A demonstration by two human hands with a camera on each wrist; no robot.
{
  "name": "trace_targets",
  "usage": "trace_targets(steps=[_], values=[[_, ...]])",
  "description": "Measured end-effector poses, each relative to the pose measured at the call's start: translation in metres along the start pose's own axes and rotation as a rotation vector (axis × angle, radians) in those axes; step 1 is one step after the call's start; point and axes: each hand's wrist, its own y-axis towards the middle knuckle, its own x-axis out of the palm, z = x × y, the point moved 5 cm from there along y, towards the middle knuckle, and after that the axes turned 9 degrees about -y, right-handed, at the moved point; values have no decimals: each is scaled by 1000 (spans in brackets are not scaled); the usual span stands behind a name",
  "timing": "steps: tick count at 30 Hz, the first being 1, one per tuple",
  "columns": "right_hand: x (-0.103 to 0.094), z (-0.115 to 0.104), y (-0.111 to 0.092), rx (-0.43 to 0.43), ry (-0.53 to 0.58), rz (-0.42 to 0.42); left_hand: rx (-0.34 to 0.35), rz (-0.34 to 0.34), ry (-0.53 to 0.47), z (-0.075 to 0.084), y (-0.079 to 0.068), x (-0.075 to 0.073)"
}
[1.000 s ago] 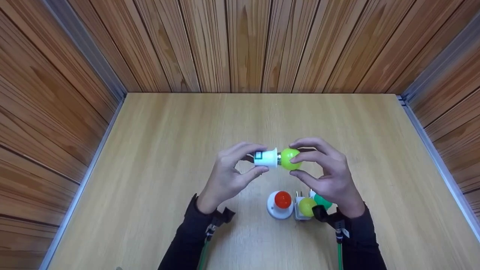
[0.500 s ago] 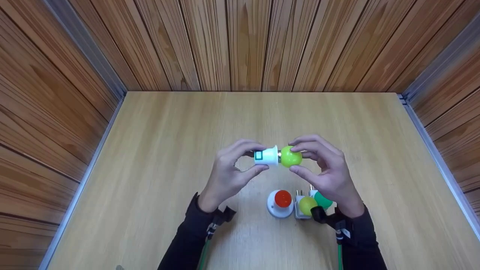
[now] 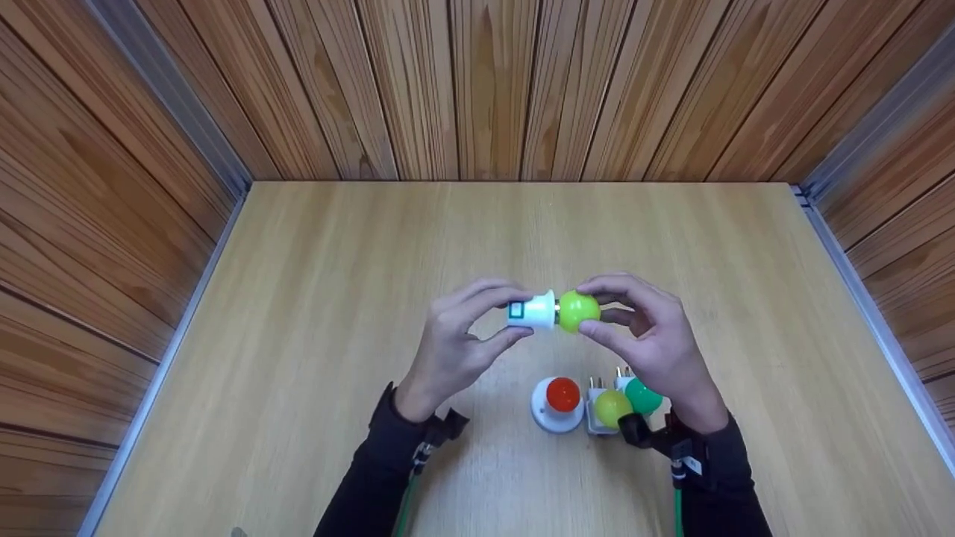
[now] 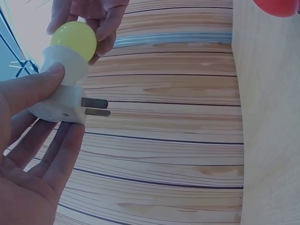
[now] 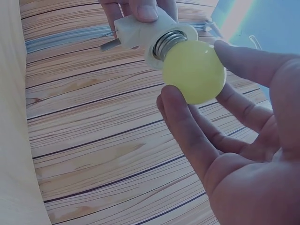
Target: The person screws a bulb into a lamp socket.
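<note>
My left hand [image 3: 466, 343] grips a white plug-in lamp socket [image 3: 531, 312] by its body, thumb on one side and fingers on the other. Two flat metal prongs stick out of the socket [image 4: 70, 101] in the left wrist view. With thumb and fingertips my right hand [image 3: 649, 335] pinches a yellow-green light bulb [image 3: 579, 311]. The bulb's threaded metal base sits partly in the socket's mouth, and several threads still show in the right wrist view beside the yellow bulb [image 5: 194, 72]. Both things are held up above the table.
On the wooden table [image 3: 373, 246] below the hands stands a red bulb [image 3: 562, 394] in a round white base [image 3: 556, 421]. Beside it lie a yellow bulb [image 3: 612, 409] and a green bulb [image 3: 642, 396] in white plug sockets. Wood-panelled walls [image 3: 492, 89] enclose the table.
The right hand's fingers have shifted round the bulb, with the thumb moving up along its near side. The left hand holds the socket nearly still.
</note>
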Motion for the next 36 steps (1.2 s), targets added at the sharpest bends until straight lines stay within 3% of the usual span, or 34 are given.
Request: trace_targets(steps=[6, 11, 17, 25, 36], values=[[1, 0, 0, 40, -9, 19, 4, 9, 5, 1, 0, 0], [0, -2, 0, -8, 8, -12, -15, 12, -17, 0, 0, 0], [0, -4, 0, -142, -87, -63, -21, 16, -51, 0, 0, 0], [0, -11, 0, -371, -284, 18, -76, -9, -103, -1, -2, 0], [0, -12, 0, -504, -258, 85, -114, -40, -107, 0, -2, 0]])
